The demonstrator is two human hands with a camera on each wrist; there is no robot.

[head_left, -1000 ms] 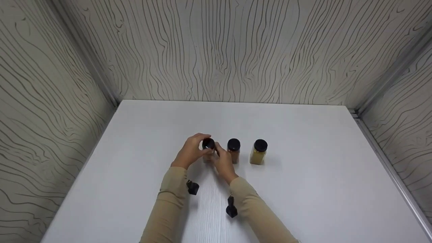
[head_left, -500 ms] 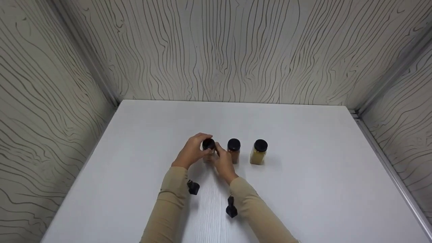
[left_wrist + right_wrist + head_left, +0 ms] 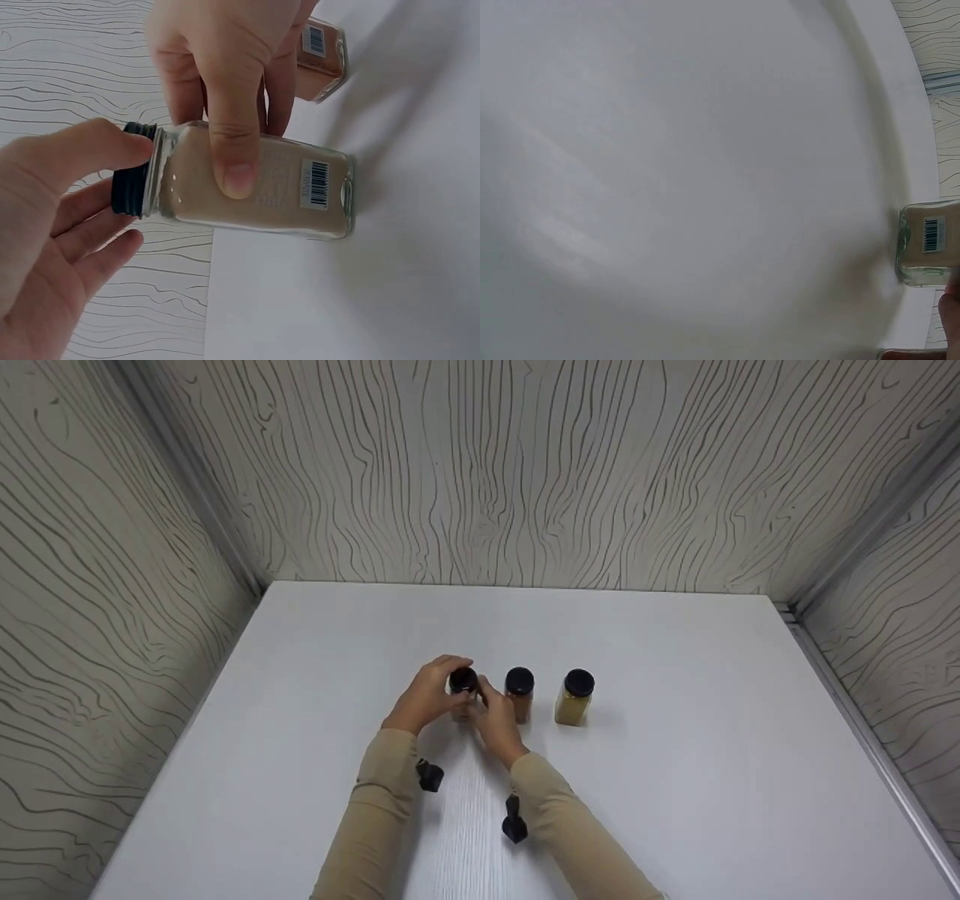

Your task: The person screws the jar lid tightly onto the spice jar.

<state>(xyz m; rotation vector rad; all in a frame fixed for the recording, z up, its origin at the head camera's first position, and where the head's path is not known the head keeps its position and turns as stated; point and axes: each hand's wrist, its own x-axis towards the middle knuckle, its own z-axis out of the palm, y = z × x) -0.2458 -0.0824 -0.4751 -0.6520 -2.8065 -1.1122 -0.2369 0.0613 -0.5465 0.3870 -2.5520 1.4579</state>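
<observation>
A glass spice jar (image 3: 289, 191) of beige powder stands upright on the white table, its barcode label near the base. My left hand (image 3: 424, 697) holds the jar's black cap (image 3: 129, 184), thumb on the near side and fingers round the far side. Lower down, my right hand (image 3: 496, 724) grips the glass body, with its thumb (image 3: 234, 146) across the front. Just right of that hand is a second black-capped jar (image 3: 520, 708) with reddish-brown powder, partly covered by the hand. The right wrist view catches only the beige jar's base (image 3: 930, 244) and a bit of fingers.
A third jar (image 3: 573, 709), with yellow powder and a black cap, stands to the right of the others. The white table (image 3: 712, 750) is bounded by wood-patterned panels (image 3: 480, 472) at the back and both sides.
My left fingertips have shifted very slightly to the right around the cap. The right hand and all the jars stay in place.
</observation>
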